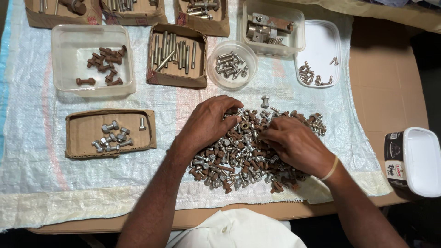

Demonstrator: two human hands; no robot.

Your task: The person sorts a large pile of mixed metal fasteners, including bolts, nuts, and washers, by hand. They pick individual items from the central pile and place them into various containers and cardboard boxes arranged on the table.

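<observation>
A heap of mixed bolts and nuts (239,158), some shiny and some rusty, lies on a woven plastic sheet (36,151) in front of me. My left hand (206,121) rests palm down on the heap's left side, fingers curled into the pieces. My right hand (294,142) lies on the heap's right side, fingertips pressed among the bolts near the middle. Whether either hand pinches a single piece is hidden by the fingers.
Sorted containers ring the heap: a cardboard tray of short silver bolts (110,133), a clear tub of rusty bolts (92,59), a cardboard box of long rods (177,55), a round tub of bolts (232,64), a white lid with screws (319,53), and a white tub (413,160) at right.
</observation>
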